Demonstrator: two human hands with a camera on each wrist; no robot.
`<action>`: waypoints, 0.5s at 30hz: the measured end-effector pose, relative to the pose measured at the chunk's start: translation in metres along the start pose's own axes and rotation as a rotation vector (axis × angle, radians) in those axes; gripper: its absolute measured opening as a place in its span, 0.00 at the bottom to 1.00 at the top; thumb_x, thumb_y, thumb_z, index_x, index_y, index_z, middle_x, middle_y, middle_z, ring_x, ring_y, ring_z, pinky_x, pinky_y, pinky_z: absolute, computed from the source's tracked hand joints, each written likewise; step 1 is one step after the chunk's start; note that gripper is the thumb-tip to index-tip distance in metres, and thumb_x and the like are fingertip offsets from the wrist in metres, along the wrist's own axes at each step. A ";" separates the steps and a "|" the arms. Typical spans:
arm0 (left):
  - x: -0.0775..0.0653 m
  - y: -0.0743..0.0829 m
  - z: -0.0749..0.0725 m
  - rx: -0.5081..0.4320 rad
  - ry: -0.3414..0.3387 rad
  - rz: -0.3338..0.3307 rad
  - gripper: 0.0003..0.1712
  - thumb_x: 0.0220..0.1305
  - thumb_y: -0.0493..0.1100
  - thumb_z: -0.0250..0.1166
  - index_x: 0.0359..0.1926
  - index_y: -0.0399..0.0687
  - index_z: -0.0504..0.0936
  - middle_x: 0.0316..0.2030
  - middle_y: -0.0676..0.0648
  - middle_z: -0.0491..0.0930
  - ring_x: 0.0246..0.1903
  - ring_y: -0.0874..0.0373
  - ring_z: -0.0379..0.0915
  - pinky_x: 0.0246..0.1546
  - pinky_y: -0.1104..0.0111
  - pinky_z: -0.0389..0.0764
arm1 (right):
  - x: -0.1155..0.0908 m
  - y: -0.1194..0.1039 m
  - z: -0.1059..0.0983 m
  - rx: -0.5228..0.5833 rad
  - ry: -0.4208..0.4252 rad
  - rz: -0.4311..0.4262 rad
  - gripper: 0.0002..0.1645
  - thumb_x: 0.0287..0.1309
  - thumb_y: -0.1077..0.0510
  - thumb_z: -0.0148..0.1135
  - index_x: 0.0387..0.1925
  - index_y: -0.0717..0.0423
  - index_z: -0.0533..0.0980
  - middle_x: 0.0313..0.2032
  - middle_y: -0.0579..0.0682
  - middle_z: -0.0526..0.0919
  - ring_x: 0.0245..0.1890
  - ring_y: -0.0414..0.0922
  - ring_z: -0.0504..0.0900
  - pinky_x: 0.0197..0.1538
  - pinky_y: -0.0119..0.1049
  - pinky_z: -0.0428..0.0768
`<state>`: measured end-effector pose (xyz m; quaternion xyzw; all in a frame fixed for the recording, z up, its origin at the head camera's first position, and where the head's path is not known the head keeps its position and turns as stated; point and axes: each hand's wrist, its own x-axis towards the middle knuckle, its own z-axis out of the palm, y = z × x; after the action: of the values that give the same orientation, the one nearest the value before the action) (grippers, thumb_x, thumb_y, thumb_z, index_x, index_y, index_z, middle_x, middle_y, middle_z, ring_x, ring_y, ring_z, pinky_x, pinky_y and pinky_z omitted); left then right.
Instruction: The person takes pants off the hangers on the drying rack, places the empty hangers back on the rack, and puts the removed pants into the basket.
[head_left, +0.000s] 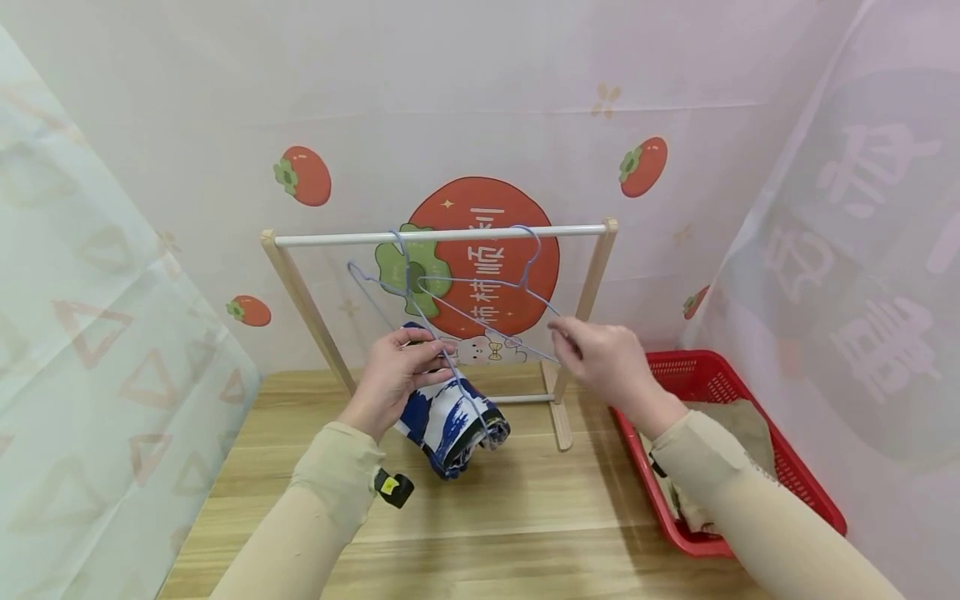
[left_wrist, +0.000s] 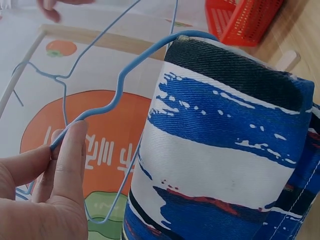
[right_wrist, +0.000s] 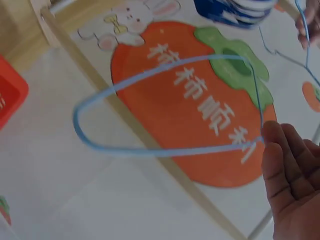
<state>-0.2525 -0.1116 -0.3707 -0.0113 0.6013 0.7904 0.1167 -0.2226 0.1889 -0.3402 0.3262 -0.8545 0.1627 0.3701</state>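
My left hand point(head_left: 401, 367) pinches the wire shoulder of a blue hanger point(left_wrist: 117, 95) between thumb and fingers. From that hanger hangs a folded garment point(head_left: 442, 417) printed in blue, white and black. Its hook lies on the white rail point(head_left: 337, 239). A second blue wire hanger point(right_wrist: 120, 150), bare of cloth, hooks over the same rail further right. My right hand point(head_left: 603, 354) is in front of this hanger's right end in the head view. In the left wrist view it stands apart from the wire, its fingers relaxed and holding nothing.
The rail belongs to a small rack with wooden posts point(head_left: 303, 308) on a wood-grain table point(head_left: 525, 525). To the right sits a red basket point(head_left: 813, 492) with beige cloth point(head_left: 738, 425) inside. White curtains printed with persimmons point(head_left: 307, 177) surround the table at the back and sides.
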 end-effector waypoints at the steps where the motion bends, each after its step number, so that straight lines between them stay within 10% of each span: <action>1: 0.000 0.000 0.001 -0.003 0.000 -0.001 0.11 0.71 0.31 0.63 0.50 0.36 0.71 0.50 0.33 0.85 0.41 0.50 0.88 0.45 0.58 0.87 | -0.004 -0.003 0.005 0.004 -0.024 0.003 0.06 0.60 0.65 0.65 0.39 0.59 0.82 0.17 0.44 0.77 0.12 0.34 0.63 0.13 0.32 0.67; 15: -0.001 -0.003 0.010 -0.033 -0.020 0.006 0.11 0.72 0.32 0.63 0.50 0.36 0.72 0.55 0.27 0.80 0.43 0.48 0.87 0.48 0.55 0.86 | -0.030 -0.052 0.048 0.117 -0.360 0.092 0.08 0.68 0.50 0.67 0.38 0.50 0.83 0.22 0.39 0.84 0.18 0.33 0.76 0.21 0.28 0.73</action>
<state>-0.2495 -0.1012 -0.3702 -0.0037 0.5870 0.8006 0.1202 -0.1975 0.1389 -0.3924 0.3317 -0.9099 0.1680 0.1839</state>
